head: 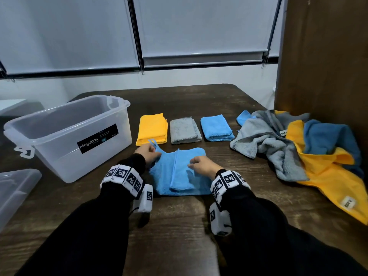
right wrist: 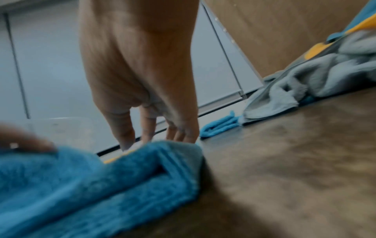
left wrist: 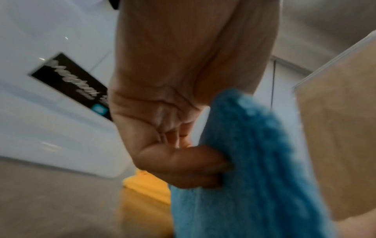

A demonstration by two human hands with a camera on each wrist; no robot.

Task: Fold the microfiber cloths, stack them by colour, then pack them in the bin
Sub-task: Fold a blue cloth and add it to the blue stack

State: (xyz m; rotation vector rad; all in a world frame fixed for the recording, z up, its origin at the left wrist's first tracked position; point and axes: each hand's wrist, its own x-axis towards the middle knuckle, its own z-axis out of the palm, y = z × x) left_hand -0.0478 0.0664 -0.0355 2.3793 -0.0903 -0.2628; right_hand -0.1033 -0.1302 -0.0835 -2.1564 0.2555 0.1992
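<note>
A light blue cloth (head: 179, 172), partly folded, is spread on the dark wood table (head: 179, 226) at near centre. Its far-left corner is pinched by the left hand (head: 148, 153), thumb and fingers curled round the fabric (clear in the left wrist view). The right hand (head: 203, 166) is laid on the cloth's right part with fingers extended down, tips touching the fabric, nothing grasped.

Just beyond the cloth, a row of 3 folded items is set out, L to R: a yellow cloth (head: 152, 129), a grey cloth (head: 185, 130) and a folded blue cloth (head: 216, 127), each apart from the next.

At far left a clear plastic bin (head: 65, 136) w/ a black "Megabox" label is stood open; no cloths are seen in it. A clear lid (head: 16, 190) is seen at the near-left edge of the table.

On the right, an unfolded pile (head: 298, 152) of grey, yellow and blue cloths is heaped against a brown wood panel (head: 322, 56); "DIY" tags are shown on two. Grey roller blinds (head: 199, 26) are hung behind the table.
</note>
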